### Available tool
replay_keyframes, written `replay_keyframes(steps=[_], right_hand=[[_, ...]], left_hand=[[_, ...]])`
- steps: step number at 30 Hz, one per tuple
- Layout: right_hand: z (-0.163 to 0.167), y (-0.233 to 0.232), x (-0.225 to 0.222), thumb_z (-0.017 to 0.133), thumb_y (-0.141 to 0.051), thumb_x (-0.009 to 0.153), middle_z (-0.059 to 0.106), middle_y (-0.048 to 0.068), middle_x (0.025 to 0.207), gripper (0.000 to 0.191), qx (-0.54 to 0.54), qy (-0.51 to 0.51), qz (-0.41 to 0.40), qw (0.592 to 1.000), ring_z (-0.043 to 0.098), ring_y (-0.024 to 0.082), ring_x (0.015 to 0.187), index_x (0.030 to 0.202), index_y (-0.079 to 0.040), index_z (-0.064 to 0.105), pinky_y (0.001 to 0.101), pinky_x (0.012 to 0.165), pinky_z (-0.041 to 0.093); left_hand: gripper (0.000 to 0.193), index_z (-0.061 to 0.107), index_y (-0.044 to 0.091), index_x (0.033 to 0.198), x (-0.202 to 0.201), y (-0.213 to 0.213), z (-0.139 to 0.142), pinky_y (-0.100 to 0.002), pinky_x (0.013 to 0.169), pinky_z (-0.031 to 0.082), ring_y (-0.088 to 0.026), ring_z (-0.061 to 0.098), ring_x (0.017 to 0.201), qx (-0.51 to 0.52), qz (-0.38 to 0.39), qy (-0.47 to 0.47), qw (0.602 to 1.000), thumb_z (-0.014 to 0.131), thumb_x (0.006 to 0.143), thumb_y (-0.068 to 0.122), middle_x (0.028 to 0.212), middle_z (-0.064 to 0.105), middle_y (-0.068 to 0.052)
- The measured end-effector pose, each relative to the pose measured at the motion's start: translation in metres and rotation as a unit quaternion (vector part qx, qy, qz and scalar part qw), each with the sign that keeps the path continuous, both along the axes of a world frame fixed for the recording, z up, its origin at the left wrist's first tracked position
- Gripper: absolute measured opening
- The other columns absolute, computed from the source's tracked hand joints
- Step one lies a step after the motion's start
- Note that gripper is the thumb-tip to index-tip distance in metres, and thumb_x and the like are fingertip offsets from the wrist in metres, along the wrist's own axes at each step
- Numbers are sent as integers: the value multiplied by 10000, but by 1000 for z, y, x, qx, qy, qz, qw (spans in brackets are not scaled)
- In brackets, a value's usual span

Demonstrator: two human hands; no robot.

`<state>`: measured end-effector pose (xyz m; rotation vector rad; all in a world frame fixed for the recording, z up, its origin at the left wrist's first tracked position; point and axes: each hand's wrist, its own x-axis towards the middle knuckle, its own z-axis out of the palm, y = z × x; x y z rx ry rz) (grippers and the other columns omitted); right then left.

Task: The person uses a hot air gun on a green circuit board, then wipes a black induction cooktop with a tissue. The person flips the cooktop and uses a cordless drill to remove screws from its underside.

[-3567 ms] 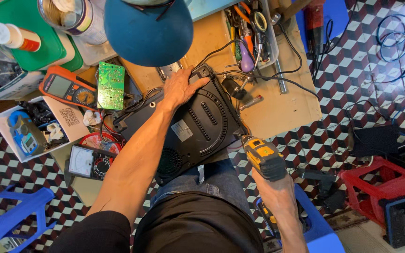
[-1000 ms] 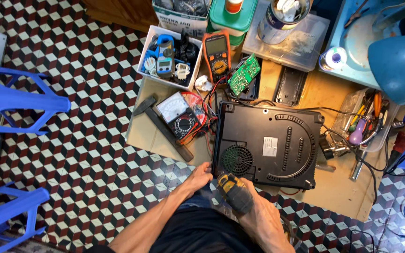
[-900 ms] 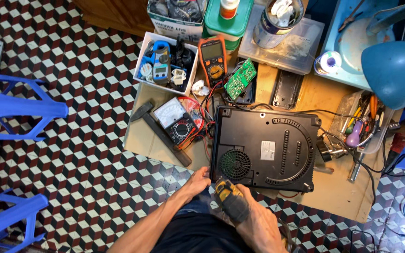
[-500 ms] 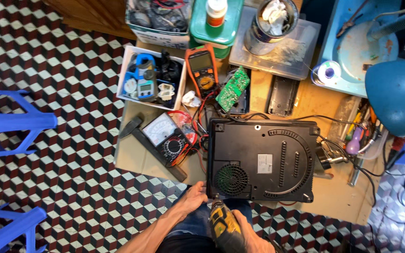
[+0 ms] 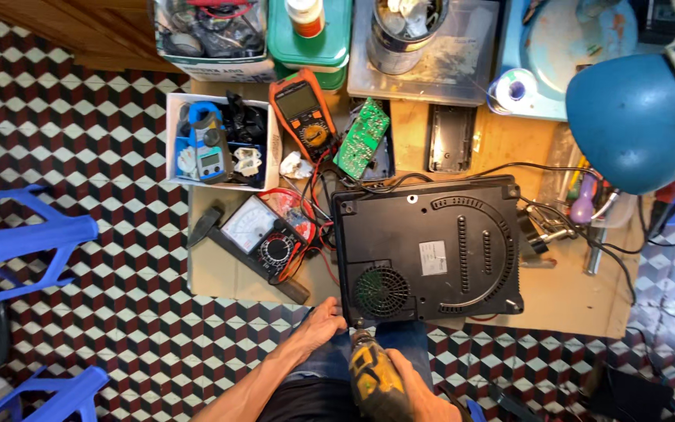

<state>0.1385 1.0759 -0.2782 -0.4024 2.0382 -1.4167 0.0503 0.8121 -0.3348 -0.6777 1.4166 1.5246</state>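
A: Item one: black appliance (image 5: 431, 254), underside up, at the near edge of the low wooden board (image 5: 556, 301).

B: Your left hand (image 5: 322, 327) grips its near-left corner, fingers curled together. Your right hand (image 5: 419, 391) is wrapped tight around the yellow power driver (image 5: 373, 375), its tip at that corner.

A: Handling?

B: Probably best to keep the tip square and the corner pinned.

A: Surroundings?

B: Analog meter (image 5: 263, 234) at the left edge, orange multimeter (image 5: 302, 113) and green circuit board (image 5: 361, 139) at the far edge; checkered tile floor (image 5: 80, 141), blue stool (image 5: 17, 238).

Black appliance (image 5: 431, 254) gripped at its near corner by left hand (image 5: 323, 324); yellow power drill (image 5: 375, 380) held in right hand (image 5: 419, 395).
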Motion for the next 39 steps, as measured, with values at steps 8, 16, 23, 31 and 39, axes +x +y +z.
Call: replay_keyframes(steps=[8, 16, 23, 31, 39], right_hand=[[44, 31, -45, 750, -120, 876, 613, 164, 1299, 622, 207, -180, -46, 961, 648, 260, 1165, 1404, -55, 426, 341, 984, 503], [107, 9, -134, 794, -193, 805, 718, 107, 1120, 479, 245, -44, -163, 955, 712, 210, 1016, 1236, -83, 617, 332, 893, 559], [133, -42, -214, 809, -240, 758, 800, 88, 1049, 392, 266, 40, -150, 951, 765, 188, 970, 1110, -87, 729, 337, 855, 596], [150, -78, -266, 766, -284, 797, 790, 47, 1107, 491, 285, -109, -155, 940, 754, 164, 986, 1251, -123, 675, 341, 838, 576], [145, -97, -279, 759, -317, 820, 808, 94, 1052, 471, 362, -115, -137, 915, 782, 219, 960, 1273, -206, 698, 382, 847, 598]], left_hand=[[574, 517, 44, 1401, -12, 10, -7, -335, 902, 490, -217, 645, 1032, -100, 20, 118, 988, 551, 859, 230, 1133, 714, -129], [663, 447, 73, 1514, -59, 22, 11, -386, 945, 522, -303, 640, 1096, -191, 165, 137, 958, 591, 959, 406, 1207, 641, -214], [660, 449, 5, 1459, -98, 35, 39, -417, 1061, 465, -352, 571, 1267, -299, 142, 358, 873, 694, 950, 346, 1365, 575, -236], [805, 426, -51, 1458, -137, 41, 10, -473, 1054, 446, -442, 515, 1282, -318, 163, 321, 877, 746, 905, 438, 1390, 513, -303], [858, 447, -38, 1468, -142, 32, 1, -456, 980, 484, -400, 575, 1185, -264, 173, 297, 901, 800, 836, 422, 1292, 550, -262]])
